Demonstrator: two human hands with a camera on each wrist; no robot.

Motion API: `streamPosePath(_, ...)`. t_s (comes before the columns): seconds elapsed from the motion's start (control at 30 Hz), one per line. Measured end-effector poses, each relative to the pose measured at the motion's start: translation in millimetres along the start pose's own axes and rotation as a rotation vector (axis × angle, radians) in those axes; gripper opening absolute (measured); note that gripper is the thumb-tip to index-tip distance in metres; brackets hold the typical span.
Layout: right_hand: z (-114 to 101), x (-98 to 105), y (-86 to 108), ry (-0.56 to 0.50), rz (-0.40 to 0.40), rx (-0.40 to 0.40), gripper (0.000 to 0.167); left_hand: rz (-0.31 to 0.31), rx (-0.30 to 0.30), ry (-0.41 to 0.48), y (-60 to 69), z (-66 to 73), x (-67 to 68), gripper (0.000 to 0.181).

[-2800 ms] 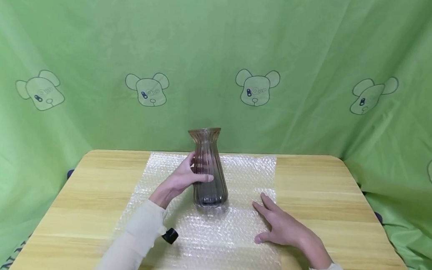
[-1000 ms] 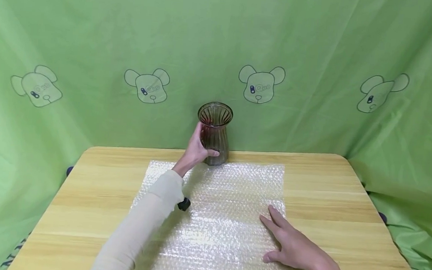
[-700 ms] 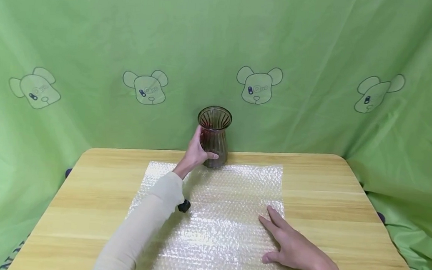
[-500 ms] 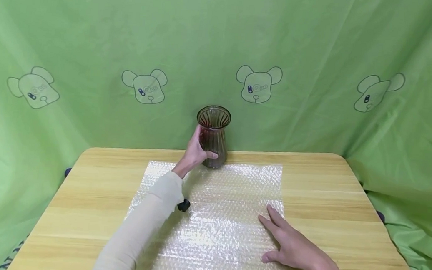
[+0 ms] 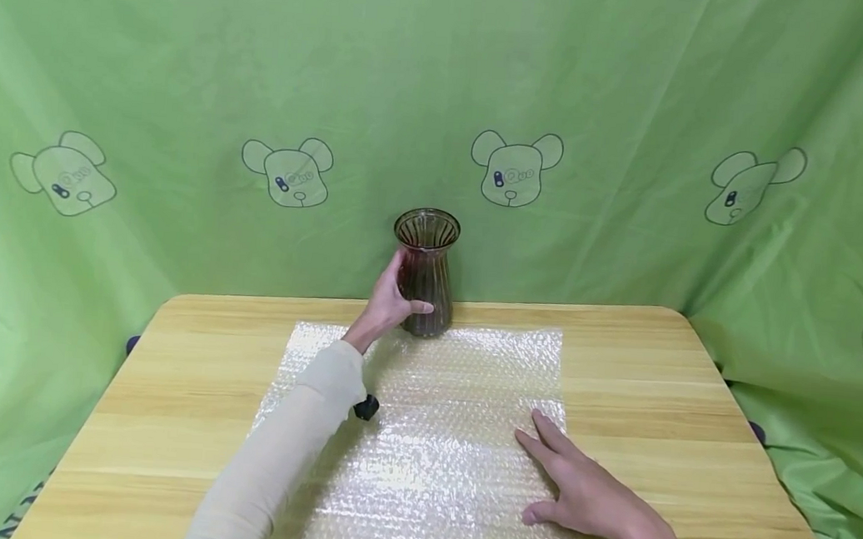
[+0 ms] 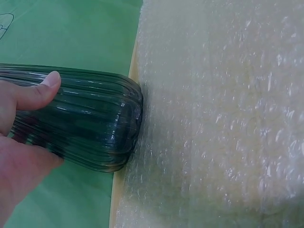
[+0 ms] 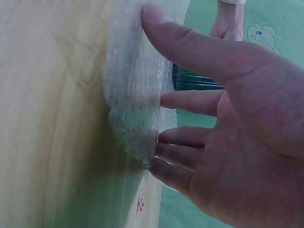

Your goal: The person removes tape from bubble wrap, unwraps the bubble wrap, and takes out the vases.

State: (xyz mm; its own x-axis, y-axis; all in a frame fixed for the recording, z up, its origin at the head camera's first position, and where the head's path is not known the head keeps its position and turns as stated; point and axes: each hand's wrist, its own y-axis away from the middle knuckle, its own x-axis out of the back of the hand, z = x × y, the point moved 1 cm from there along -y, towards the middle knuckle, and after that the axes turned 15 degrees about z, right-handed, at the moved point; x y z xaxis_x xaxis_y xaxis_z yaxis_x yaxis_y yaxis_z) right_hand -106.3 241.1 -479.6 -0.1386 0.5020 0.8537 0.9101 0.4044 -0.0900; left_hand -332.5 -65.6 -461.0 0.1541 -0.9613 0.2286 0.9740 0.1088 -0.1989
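A ribbed, smoky-tinted glass vase point(image 5: 434, 282) with a flared rim stands upright at the table's far edge. My left hand point(image 5: 388, 302) grips its body from the left, thumb across the near side; the other fingers are mostly hidden behind the glass. In the left wrist view the base of the vase point(image 6: 102, 114) meets the far edge of a sheet of bubble wrap point(image 6: 213, 114). My right hand point(image 5: 587, 491), fingers spread, rests at the right edge of the bubble wrap point(image 5: 434, 453). The right wrist view shows its fingertips point(image 7: 173, 102) touching the sheet.
The bubble wrap lies flat on a light wooden table point(image 5: 663, 403) with rounded far corners. A green curtain point(image 5: 386, 66) printed with bear heads hangs close behind the far edge and at both sides. A small black device point(image 5: 367, 408) is worn at the left wrist.
My left hand has carried the vase from above the middle of the wrap to the far edge and set it upright. Over the last second both hands have stayed almost still.
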Motion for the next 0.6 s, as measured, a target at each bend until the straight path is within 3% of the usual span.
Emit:
streamPosePath(0.43,1.8,1.1,-0.1,-0.007,0.002,-0.004,0.100,-0.017,0.005,-0.033,0.0,-1.5,3.2,0.114)
streamPosePath(0.6,4.9,2.1,-0.1,-0.017,0.002,0.001,0.101,-0.085,0.005,-0.029,2.0,-1.9,9.6,0.113)
